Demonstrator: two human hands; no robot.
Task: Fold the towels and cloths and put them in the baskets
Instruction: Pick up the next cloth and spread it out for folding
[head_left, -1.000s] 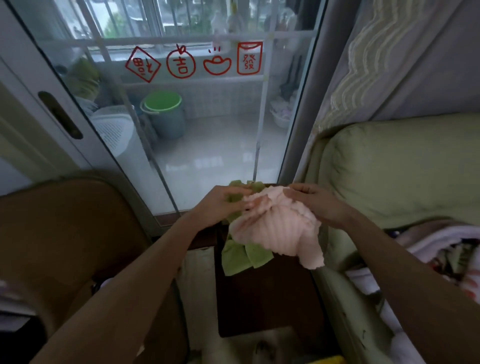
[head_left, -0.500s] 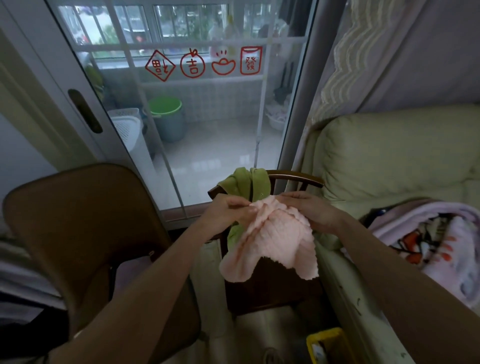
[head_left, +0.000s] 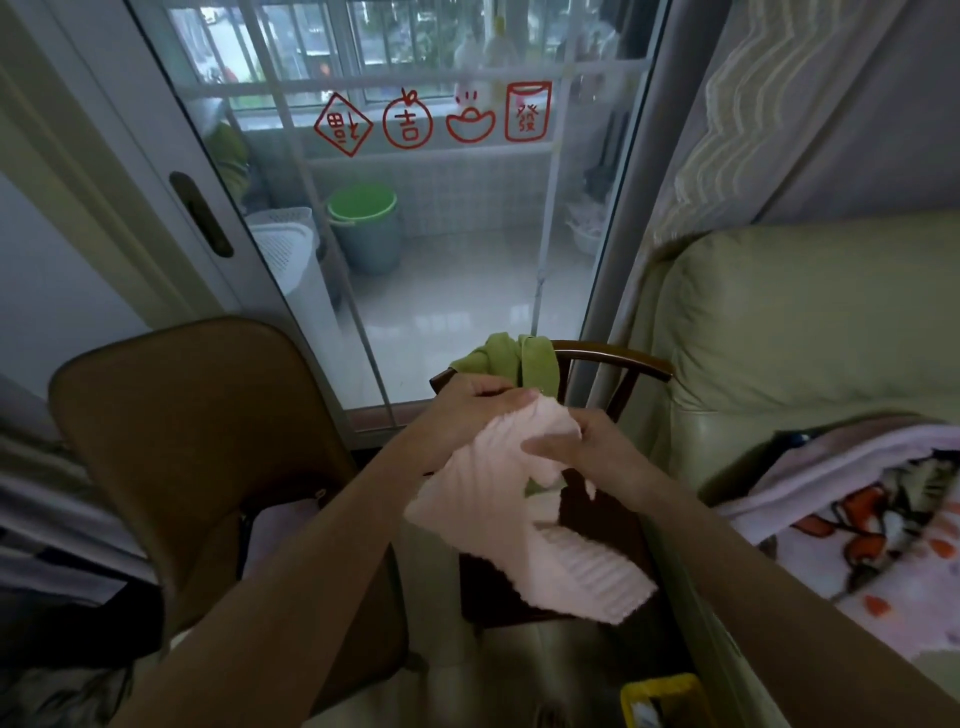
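Yellow basket (head_left: 670, 699) cut by bottom edge

The single head-worn camera looks forward and down, close over the forearms, toward a glass balcony door (head_left: 457, 249).

Straight ahead, a glass door (head_left: 441, 270) carries four red stickers (head_left: 434, 120) in a row. Behind the glass, a green-rimmed bucket (head_left: 365, 228) stands on a pale tiled balcony floor (head_left: 467, 312), and a white perforated hamper (head_left: 293, 260) sits just left of it. On this side, a brown padded chair (head_left: 192, 452) fills the lower left, and a dark wooden chair (head_left: 613, 364) stands against a pale green sofa (head_left: 810, 322). On the sofa lies a patterned blanket (head_left: 872, 525). A curtain (head_left: 769, 104) hangs upper right, and a yellow box (head_left: 665, 699) shows at the bottom edge.
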